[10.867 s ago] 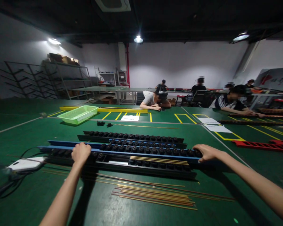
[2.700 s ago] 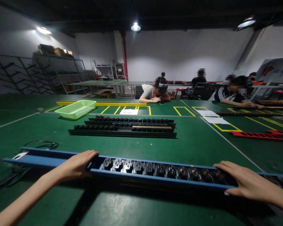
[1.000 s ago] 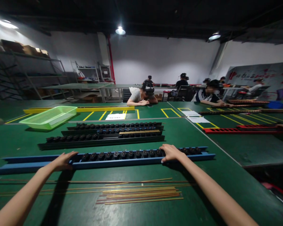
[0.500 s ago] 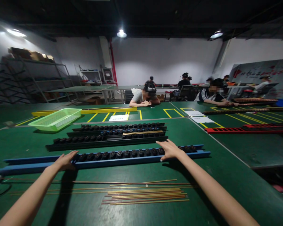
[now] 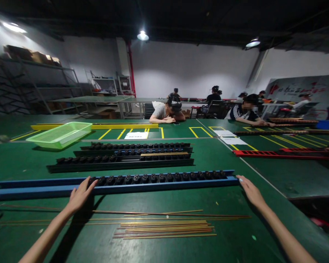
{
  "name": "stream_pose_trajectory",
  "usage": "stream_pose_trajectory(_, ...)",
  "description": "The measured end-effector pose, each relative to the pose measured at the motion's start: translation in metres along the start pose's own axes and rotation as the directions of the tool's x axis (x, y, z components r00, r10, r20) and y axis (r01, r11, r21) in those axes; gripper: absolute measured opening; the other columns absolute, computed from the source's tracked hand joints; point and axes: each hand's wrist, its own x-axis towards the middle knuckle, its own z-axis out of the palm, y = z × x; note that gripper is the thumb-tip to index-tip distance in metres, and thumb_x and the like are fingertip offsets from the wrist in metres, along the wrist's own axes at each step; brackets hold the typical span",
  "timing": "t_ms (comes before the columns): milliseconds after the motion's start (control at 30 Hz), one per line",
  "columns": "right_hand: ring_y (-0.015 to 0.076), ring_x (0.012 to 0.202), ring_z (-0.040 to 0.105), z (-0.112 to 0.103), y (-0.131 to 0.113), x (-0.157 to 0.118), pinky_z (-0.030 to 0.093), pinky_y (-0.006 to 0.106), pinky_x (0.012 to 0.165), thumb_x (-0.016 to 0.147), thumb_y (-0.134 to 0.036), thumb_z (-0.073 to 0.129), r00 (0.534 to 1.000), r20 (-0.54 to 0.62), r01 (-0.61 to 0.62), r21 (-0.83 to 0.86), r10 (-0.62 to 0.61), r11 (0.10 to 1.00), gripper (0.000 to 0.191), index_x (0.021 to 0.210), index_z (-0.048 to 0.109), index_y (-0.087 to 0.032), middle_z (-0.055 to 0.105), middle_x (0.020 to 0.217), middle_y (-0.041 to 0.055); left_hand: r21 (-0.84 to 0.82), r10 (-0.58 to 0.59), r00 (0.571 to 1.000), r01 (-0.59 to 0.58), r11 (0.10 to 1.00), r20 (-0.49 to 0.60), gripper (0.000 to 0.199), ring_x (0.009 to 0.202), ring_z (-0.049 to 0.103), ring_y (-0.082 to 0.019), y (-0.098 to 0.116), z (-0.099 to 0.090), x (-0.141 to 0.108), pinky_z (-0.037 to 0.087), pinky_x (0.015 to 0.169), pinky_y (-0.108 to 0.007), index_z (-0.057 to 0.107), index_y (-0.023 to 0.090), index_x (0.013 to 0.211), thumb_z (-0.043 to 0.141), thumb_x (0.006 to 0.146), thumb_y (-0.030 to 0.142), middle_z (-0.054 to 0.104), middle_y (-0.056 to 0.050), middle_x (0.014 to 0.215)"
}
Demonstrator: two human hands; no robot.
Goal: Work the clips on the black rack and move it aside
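Observation:
A long blue channel rail (image 5: 153,187) lies across the green table in front of me, with a row of black socket modules (image 5: 161,178) seated in it. My left hand (image 5: 81,194) rests on the rail by the leftmost modules, fingers stretched and apart, some fingertips hidden by the modules. At the rail's right end, my right hand (image 5: 251,193) has its extended fingertips at the corner, touching or nearly so; it holds nothing. Several thin brass-coloured rods (image 5: 167,229) lie nearer to me, some longer ones crossing toward the left.
Behind the blue rail lie dark rails (image 5: 120,167) with black modules and a few brass rods on top. A green basket (image 5: 60,135) sits at left beside a yellow rail (image 5: 123,126). Red rails (image 5: 279,155) lie at right. Co-workers sit across the table.
My right hand has moved right, from over the modules to the rail's right end, uncovering the row. My left hand has shifted slightly right along the rail. The view has shifted slightly.

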Motion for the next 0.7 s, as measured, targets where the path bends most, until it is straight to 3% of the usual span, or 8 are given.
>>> stream_pose_trajectory(100,0.0276,0.136,0.035,0.020,-0.008,-0.008,0.015,0.067,0.107,0.089,-0.054,0.022,0.999,-0.011,0.034,-0.009,-0.034,0.999,0.055,0.124,0.054,-0.027,0.053,0.136,0.0062,-0.076,-0.166,0.986,0.165,0.983,-0.005,0.061,0.136,0.035,-0.030,0.013,0.009,-0.007,0.019,0.109,-0.061,0.041,0.015,0.138,0.022,0.088,0.045,0.042,-0.017,0.145)
stream_pose_trajectory(167,0.0261,0.136,0.034,0.032,-0.018,-0.008,0.007,0.069,0.107,0.089,-0.055,0.025,0.998,-0.012,0.060,-0.009,-0.060,0.998,0.053,0.126,0.051,-0.028,0.053,0.137,0.0045,-0.122,-0.259,0.965,0.254,0.960,-0.033,0.069,0.138,0.030,-0.033,0.022,0.013,-0.011,0.013,0.108,-0.066,0.032,0.010,0.142,0.017,0.089,0.052,0.037,-0.021,0.147)
stream_pose_trajectory(233,0.0251,0.136,0.035,0.041,-0.028,-0.007,0.007,0.068,0.107,0.090,-0.054,0.023,0.998,-0.036,0.057,-0.011,-0.058,0.998,0.054,0.125,0.052,-0.026,0.053,0.136,0.0060,-0.167,-0.304,0.951,0.292,0.942,-0.051,0.067,0.139,0.028,-0.031,0.030,0.013,-0.013,0.007,0.108,-0.067,0.037,0.014,0.139,0.013,0.090,0.053,0.039,-0.019,0.146)
stream_pose_trajectory(367,0.0265,0.133,0.038,0.053,-0.038,-0.006,0.010,0.070,0.104,0.091,-0.051,0.015,0.992,-0.127,0.001,-0.025,-0.004,1.000,0.056,0.121,0.054,-0.023,0.054,0.134,0.0110,-0.228,-0.335,0.937,0.308,0.924,-0.093,0.059,0.138,0.030,-0.029,0.041,0.010,-0.016,0.002,0.107,-0.069,0.048,0.021,0.131,0.013,0.092,0.050,0.046,-0.015,0.143)
stream_pose_trajectory(700,0.0287,0.131,0.039,0.059,-0.040,-0.007,-0.001,0.070,0.105,0.091,-0.048,0.017,0.978,-0.201,0.013,-0.161,-0.046,0.987,0.056,0.117,0.057,-0.018,0.060,0.125,0.0134,-0.233,-0.279,0.950,0.241,0.942,-0.144,0.061,0.139,0.030,-0.028,0.050,0.011,-0.024,0.000,0.110,-0.064,0.047,0.017,0.131,0.018,0.092,0.053,0.047,-0.018,0.140)
